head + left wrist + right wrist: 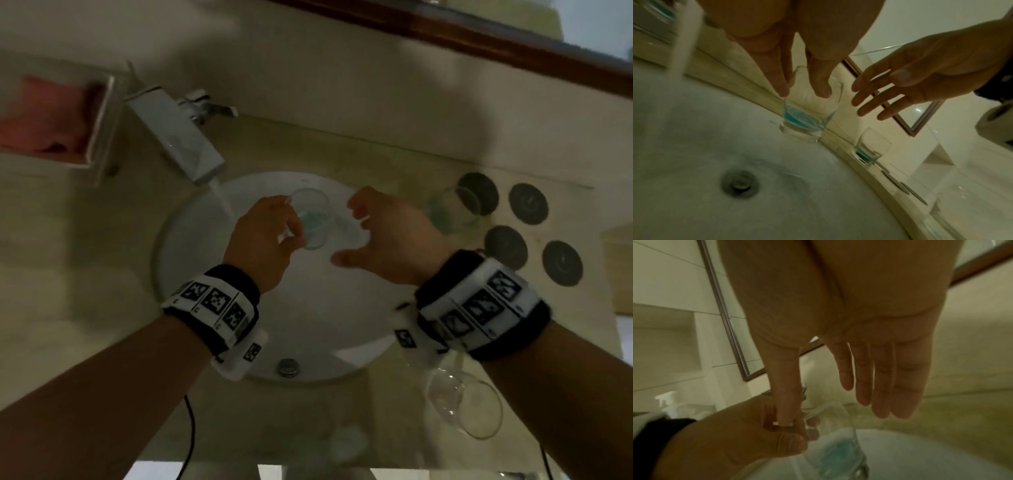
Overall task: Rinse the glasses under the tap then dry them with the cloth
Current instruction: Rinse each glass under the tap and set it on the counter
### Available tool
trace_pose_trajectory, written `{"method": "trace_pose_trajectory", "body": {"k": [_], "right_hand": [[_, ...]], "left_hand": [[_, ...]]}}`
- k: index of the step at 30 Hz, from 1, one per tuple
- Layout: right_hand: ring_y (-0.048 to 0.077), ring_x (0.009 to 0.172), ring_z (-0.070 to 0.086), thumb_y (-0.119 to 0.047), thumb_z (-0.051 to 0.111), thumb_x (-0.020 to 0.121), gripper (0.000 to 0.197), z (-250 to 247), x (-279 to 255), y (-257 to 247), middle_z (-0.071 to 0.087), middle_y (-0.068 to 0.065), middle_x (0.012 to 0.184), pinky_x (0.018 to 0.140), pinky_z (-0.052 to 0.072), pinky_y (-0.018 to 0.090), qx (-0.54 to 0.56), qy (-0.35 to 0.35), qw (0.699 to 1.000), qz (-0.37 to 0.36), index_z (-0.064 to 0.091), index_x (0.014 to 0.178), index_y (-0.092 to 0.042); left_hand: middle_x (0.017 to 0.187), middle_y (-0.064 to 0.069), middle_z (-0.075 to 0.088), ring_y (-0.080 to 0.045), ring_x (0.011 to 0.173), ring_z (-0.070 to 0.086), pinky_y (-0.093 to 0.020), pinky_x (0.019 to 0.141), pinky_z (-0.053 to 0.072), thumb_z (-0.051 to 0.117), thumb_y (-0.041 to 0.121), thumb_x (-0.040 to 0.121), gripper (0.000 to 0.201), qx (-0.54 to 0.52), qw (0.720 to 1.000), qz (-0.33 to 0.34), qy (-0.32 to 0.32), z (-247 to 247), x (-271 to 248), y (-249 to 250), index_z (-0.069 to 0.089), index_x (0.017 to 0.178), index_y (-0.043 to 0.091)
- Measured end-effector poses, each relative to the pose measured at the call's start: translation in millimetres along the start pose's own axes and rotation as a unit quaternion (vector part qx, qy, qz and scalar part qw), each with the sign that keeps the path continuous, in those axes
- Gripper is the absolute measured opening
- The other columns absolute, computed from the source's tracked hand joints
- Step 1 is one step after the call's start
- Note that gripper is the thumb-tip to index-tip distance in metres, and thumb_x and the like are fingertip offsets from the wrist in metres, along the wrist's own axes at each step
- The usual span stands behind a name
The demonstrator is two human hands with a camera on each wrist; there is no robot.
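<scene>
A clear tumbler [313, 219] with a blue residue at its bottom hangs over the white basin [308, 325]. My left hand [291, 219] pinches its rim from above. In the left wrist view the tumbler [809, 116] hangs upright below my fingers [781, 78]. The tap [181, 144] runs, and its stream [222, 198] falls just left of the tumbler without touching it. My right hand [376, 233] hovers to the tumbler's right, fingers [879, 378] straight and spread, holding nothing. A red cloth [48, 116] lies in a tray at the upper left.
A second tumbler [452, 209] with blue residue stands on the counter right of the basin, beside several dark round coasters [527, 209]. A wine glass [462, 401] lies tilted at the counter's front right. The drain [739, 183] sits low in the basin.
</scene>
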State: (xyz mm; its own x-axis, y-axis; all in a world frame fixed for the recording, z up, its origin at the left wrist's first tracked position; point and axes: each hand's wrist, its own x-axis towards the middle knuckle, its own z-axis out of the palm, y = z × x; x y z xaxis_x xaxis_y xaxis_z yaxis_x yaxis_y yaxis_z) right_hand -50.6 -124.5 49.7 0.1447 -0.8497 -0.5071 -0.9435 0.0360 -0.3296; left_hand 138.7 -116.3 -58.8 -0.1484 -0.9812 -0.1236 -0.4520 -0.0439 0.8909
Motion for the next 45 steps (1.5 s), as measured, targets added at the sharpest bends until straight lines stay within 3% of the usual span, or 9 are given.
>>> {"method": "trace_pose_trajectory", "body": {"k": [10, 12, 17, 21, 27, 32, 36, 40, 45], "right_hand": [[0.027, 0.119, 0.059, -0.025, 0.092, 0.066, 0.096, 83.9, 100.1, -70.7, 0.059, 0.008, 0.134, 0.097, 0.051, 0.038, 0.126, 0.009, 0.988, -0.087, 0.038, 0.145, -0.013], [0.024, 0.119, 0.060, -0.030, 0.092, 0.067, 0.096, 91.7, 106.6, -75.3, 0.060, 0.006, 0.134, 0.095, 0.051, 0.033, 0.139, 0.009, 0.986, -0.090, 0.038, 0.145, -0.016], [0.020, 0.121, 0.059, -0.038, 0.091, 0.068, 0.091, 101.6, 116.1, -80.1, 0.061, 0.001, 0.135, 0.090, 0.039, 0.018, 0.145, 0.018, 0.985, -0.091, 0.045, 0.143, -0.018], [0.022, 0.123, 0.059, -0.035, 0.093, 0.065, 0.090, 102.4, 120.0, -80.1, 0.062, 0.003, 0.134, 0.098, 0.045, 0.025, 0.172, 0.044, 0.979, -0.095, 0.049, 0.141, -0.015], [0.014, 0.109, 0.060, -0.028, 0.094, 0.064, 0.089, 97.7, 121.2, -79.2, 0.061, -0.002, 0.121, 0.091, 0.050, 0.027, 0.213, 0.031, 0.971, -0.100, 0.048, 0.138, -0.012], [0.011, 0.108, 0.059, -0.020, 0.094, 0.065, 0.084, 101.1, 120.6, -74.9, 0.058, -0.007, 0.118, 0.082, 0.048, 0.003, 0.260, 0.026, 0.959, -0.112, 0.050, 0.136, -0.015], [0.015, 0.107, 0.065, -0.013, 0.094, 0.063, 0.084, 105.6, 122.6, -73.4, 0.061, -0.008, 0.117, 0.089, 0.060, 0.031, 0.312, 0.015, 0.944, -0.104, 0.051, 0.135, -0.018], [0.000, 0.099, 0.062, -0.010, 0.094, 0.064, 0.085, 109.2, 123.2, -69.2, 0.058, -0.016, 0.112, 0.075, 0.058, 0.017, 0.336, 0.013, 0.936, -0.105, 0.051, 0.136, -0.020], [0.016, 0.106, 0.067, -0.046, 0.089, 0.065, 0.085, 110.9, 124.6, -61.1, 0.064, -0.004, 0.123, 0.090, 0.060, 0.038, 0.306, -0.071, 0.949, -0.034, 0.051, 0.135, -0.019]], "left_hand": [[0.129, -0.009, 0.046, 0.010, 0.086, 0.054, 0.002, 0.073, 0.042, 0.080, -0.004, 0.076, 0.021, -0.057, 0.989, -0.094, 0.099, -55.4, 3.1, -42.6, 0.064, 0.082, 0.008], [0.129, -0.007, 0.045, 0.016, 0.089, 0.054, 0.000, 0.075, 0.044, 0.081, -0.003, 0.075, 0.018, -0.061, 0.989, -0.094, 0.095, -60.5, 1.2, -48.5, 0.068, 0.083, 0.005], [0.118, -0.005, 0.058, -0.014, 0.095, 0.062, -0.018, 0.079, 0.056, 0.085, 0.003, 0.073, 0.042, -0.087, 0.987, -0.094, 0.095, -68.4, -1.6, -58.4, 0.057, 0.102, 0.017], [0.113, 0.007, 0.061, -0.002, 0.098, 0.062, -0.012, 0.075, 0.055, 0.087, 0.003, 0.072, 0.069, -0.164, 0.976, -0.117, 0.080, -77.2, 3.4, -59.2, 0.048, 0.126, 0.021], [0.116, 0.010, 0.067, -0.006, 0.104, 0.067, -0.036, 0.094, 0.058, 0.086, 0.009, 0.074, 0.061, -0.230, 0.964, -0.131, 0.007, -79.5, 10.4, -67.8, 0.057, 0.125, 0.024], [0.120, 0.015, 0.064, 0.000, 0.107, 0.065, -0.028, 0.091, 0.056, 0.086, 0.015, 0.075, 0.063, -0.234, 0.964, -0.126, 0.005, -76.3, 7.2, -70.5, 0.054, 0.126, 0.034], [0.118, 0.015, 0.063, 0.005, 0.102, 0.065, -0.024, 0.088, 0.056, 0.079, 0.000, 0.079, 0.066, -0.252, 0.959, -0.127, 0.008, -73.1, 8.9, -71.7, 0.049, 0.131, 0.027], [0.118, 0.015, 0.061, 0.004, 0.101, 0.065, -0.024, 0.087, 0.056, 0.077, -0.003, 0.080, 0.067, -0.255, 0.958, -0.133, 0.010, -71.9, 9.8, -71.8, 0.048, 0.133, 0.028], [0.103, 0.004, 0.072, -0.015, 0.097, 0.070, -0.042, 0.089, 0.058, 0.068, 0.079, 0.062, 0.080, -0.094, 0.972, -0.212, -0.032, -72.7, 12.4, -77.2, 0.068, 0.115, 0.020]]}}
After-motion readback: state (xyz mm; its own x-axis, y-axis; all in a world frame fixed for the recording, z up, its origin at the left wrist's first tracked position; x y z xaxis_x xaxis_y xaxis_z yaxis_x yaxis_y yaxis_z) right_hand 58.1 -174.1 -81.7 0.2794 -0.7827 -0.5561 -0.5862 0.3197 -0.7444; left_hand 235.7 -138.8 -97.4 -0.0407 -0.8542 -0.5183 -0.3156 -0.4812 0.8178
